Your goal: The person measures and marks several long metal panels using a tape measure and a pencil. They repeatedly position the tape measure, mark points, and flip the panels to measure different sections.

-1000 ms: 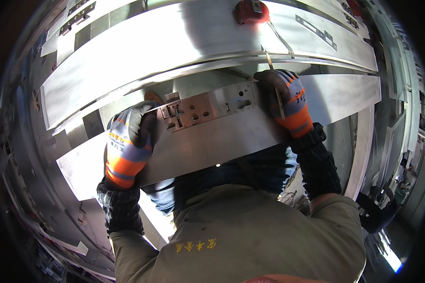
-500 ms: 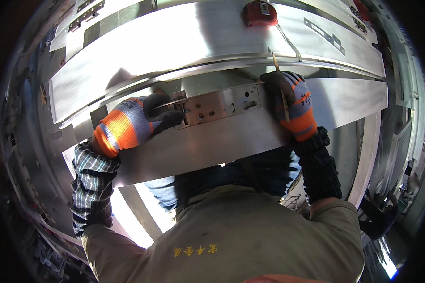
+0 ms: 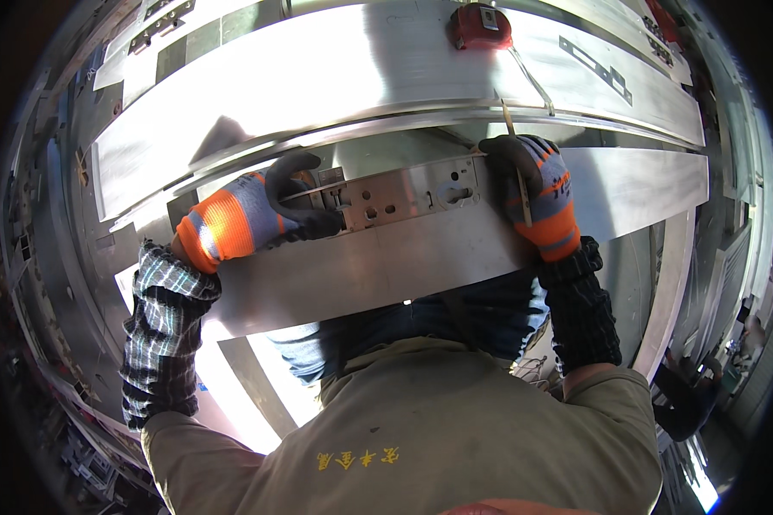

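A flat metal lock case (image 3: pixel 412 193) with several holes lies slantwise over a long bare metal strip (image 3: pixel 378 270). My left hand (image 3: pixel 258 210), in an orange and grey glove with dark fingertips, is at its left end. The thumb and forefinger there are spread, one above and one below that end, with other fingers hidden. My right hand (image 3: pixel 532 184), gloved alike, grips the right end of the case with curled fingers. A thin pencil (image 3: pixel 525 202) is also tucked in this hand, its tip pointing away from me.
Beyond the strip lies a wide shiny metal panel (image 3: pixel 318 77). On it rest a red tape measure (image 3: pixel 481 27) with its blade pulled out and a flat slotted template (image 3: pixel 597 69). Metal profiles (image 3: pixel 150 240) run across the bench at left. A dark-sleeved person (image 3: pixel 687 399) is at lower right.
The left forefinger has lifted away from the lock case, widening its gap from the thumb. My right hand keeps its hold on the case and pencil, and the view has shifted slightly.
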Action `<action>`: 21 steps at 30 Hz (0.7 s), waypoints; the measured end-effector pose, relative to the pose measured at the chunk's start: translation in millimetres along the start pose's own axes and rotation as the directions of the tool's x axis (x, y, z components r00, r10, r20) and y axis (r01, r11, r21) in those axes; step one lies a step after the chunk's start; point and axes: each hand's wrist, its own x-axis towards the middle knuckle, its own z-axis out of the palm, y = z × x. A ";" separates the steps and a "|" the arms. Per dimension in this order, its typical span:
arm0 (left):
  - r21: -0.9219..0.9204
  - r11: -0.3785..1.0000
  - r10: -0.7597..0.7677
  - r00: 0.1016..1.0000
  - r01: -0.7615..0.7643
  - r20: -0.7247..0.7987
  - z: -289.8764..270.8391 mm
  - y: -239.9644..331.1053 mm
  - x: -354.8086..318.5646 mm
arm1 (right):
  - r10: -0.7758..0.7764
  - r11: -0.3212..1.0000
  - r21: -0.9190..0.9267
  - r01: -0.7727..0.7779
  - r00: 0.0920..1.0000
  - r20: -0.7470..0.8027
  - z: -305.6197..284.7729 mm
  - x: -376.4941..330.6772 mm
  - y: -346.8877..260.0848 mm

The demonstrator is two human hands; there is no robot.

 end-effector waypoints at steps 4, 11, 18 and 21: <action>0.069 0.979 -0.201 0.945 0.189 0.258 -22.3 34.1 6.6 | -0.011 1.000 -0.014 0.011 1.000 0.004 -4.5 0.3 -2.9; 0.007 0.989 -0.146 0.947 0.150 0.285 -17.7 29.0 3.7 | -0.019 1.000 -0.005 0.018 0.999 -0.029 -6.0 2.4 -6.1; 0.016 0.997 -0.071 0.972 0.069 0.223 -14.7 15.7 -2.3 | -0.055 0.998 -0.002 0.055 0.997 -0.058 -11.4 12.5 -18.6; 0.005 0.968 -0.239 0.920 0.250 0.310 -19.2 43.5 10.0 | -0.059 0.998 -0.034 0.057 0.996 -0.068 -11.0 7.6 -17.0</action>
